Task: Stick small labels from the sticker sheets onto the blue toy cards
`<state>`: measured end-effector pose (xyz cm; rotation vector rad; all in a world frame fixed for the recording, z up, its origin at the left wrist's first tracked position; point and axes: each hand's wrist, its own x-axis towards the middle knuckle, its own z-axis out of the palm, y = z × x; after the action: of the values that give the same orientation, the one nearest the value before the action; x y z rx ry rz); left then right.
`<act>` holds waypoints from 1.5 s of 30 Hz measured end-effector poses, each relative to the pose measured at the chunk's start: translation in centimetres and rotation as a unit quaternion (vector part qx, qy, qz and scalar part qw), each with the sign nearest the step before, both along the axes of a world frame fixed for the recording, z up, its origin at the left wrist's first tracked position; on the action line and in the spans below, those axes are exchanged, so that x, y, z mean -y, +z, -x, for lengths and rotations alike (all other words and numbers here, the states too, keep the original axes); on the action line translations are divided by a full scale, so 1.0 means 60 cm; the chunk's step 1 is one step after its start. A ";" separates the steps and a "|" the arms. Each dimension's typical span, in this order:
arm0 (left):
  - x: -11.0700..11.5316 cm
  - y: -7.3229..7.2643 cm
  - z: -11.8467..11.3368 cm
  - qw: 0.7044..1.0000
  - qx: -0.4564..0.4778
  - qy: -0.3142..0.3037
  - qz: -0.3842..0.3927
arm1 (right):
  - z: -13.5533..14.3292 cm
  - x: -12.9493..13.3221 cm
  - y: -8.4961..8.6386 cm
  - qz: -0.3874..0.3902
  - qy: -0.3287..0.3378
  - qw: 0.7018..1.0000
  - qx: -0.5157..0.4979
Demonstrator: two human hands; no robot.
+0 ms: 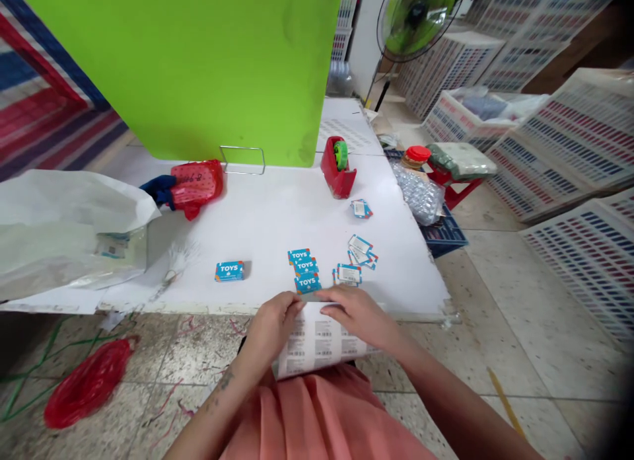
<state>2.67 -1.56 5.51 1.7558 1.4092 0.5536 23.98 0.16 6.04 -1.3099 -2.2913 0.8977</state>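
A white sheet of printed barcode stickers (317,344) rests over my lap, at the table's front edge. My left hand (277,324) pinches the sheet's upper left edge between thumb and fingers. On its upper right side, my right hand (354,311) closes on the same sheet, fingertips pointing left. Just beyond my fingers lie overlapping blue TOYS cards (306,268). To their right are cards turned with barcode labels up (349,273), and more label-side cards (362,250) fan out behind those. A thicker stack of TOYS cards (229,270) sits to the left.
A red tape dispenser (339,169) stands on the white table (267,222), near another small card pile (361,209). A green board (198,70) rises at the back. At left are a red plastic package (198,184) and a white bag (69,229). Crates (549,143) fill the right.
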 end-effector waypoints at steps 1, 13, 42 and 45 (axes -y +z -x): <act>0.000 -0.001 0.005 0.998 0.046 0.014 0.028 | 0.009 0.004 0.001 0.010 0.016 1.000 0.005; 0.021 -0.008 0.049 0.948 0.241 0.141 0.150 | 0.000 0.001 0.011 0.099 -0.019 0.994 -0.047; 0.084 0.019 0.052 0.985 -0.099 -0.129 0.062 | 0.013 0.074 -0.024 0.275 -0.122 0.923 -0.239; 0.078 0.028 0.053 0.982 -0.127 -0.103 0.093 | 0.010 0.069 -0.008 0.244 -0.080 0.945 -0.204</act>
<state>-0.51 -6.22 7.22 1.8381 1.3780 0.0865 23.38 -3.97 5.53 -1.3109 -1.6768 1.5755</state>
